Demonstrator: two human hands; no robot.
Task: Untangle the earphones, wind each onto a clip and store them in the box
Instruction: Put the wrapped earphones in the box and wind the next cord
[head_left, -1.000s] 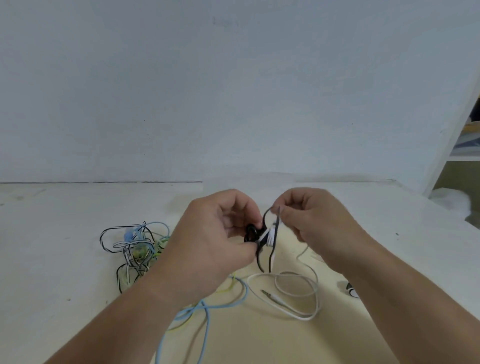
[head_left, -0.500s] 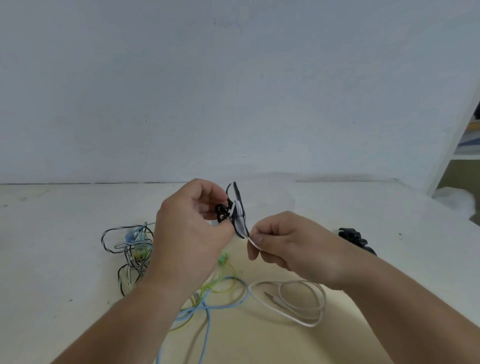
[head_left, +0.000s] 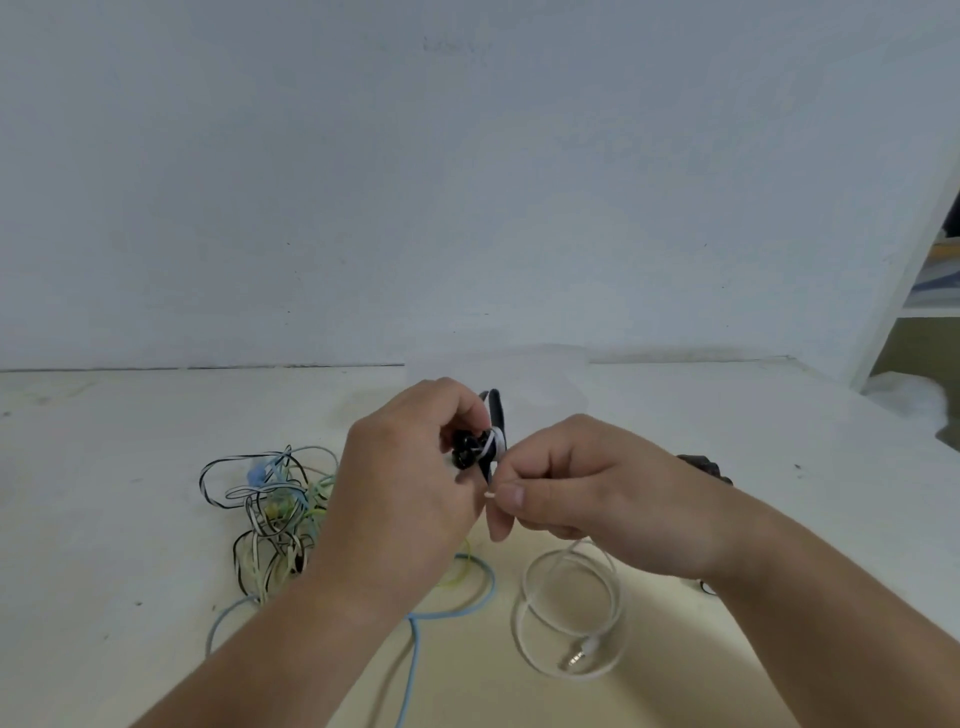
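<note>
Black clip (head_left: 494, 415) gripped in the left hand (head_left: 410, 499), fingers curled round it, held up off the table (head_left: 104, 519), dead centre of the view. Wrapped round its middle with a few turns of white cord (head_left: 569, 618), showing as pale bands on the black just right of the left fingertips. Dark lumps on the clip's left side, half buried under fingers; couldn't tell what they were.

Pinched that cord in the right hand (head_left: 597, 499), thumb pressed to forefinger, just below and right of the clip, the two hands all but touching. Short white stub poking out beside the thumbnail. Dropped away under the right hand into loose loops on the table, metal plug (head_left: 576, 659) lying at their near edge, a bit blurred.

Over on the left, a tangle (head_left: 270, 504) on the table: black-and-white striped, pale green and blue strands knotted together, partly hidden behind the left wrist. Trailing out of it, a blue cord (head_left: 415, 654), curving under the left forearm, passing just beside the white loops and running off the bottom edge.

Behind the hands, against the wall (head_left: 467, 208), a faint see-through box (head_left: 550, 374), hard to make out. Peeking over the right wrist, a dark spare clip (head_left: 704, 464) on the table. Far right, a white shelf (head_left: 930, 312).
</note>
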